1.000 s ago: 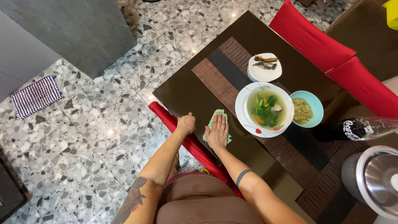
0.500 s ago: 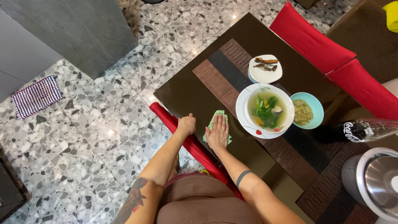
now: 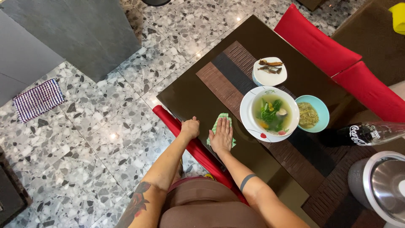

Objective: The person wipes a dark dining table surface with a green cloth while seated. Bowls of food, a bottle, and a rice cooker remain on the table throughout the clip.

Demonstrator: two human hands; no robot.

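A green cloth [image 3: 221, 125] lies flat near the worktop's [image 3: 190, 95] near edge, mostly hidden under the right hand [image 3: 222, 136], whose grip is apart, palm and fingers spread flat on it. The left hand [image 3: 190, 128] curls its grip over that same edge, just beside the cloth. Farther in, on a brown striped mat [image 3: 223, 80], sit a white soup bowl [image 3: 272, 112], a blue bowl [image 3: 312, 112] and a small fish plate [image 3: 269, 71]. Speckled terrazzo floor [image 3: 105, 109] surrounds the worktop.
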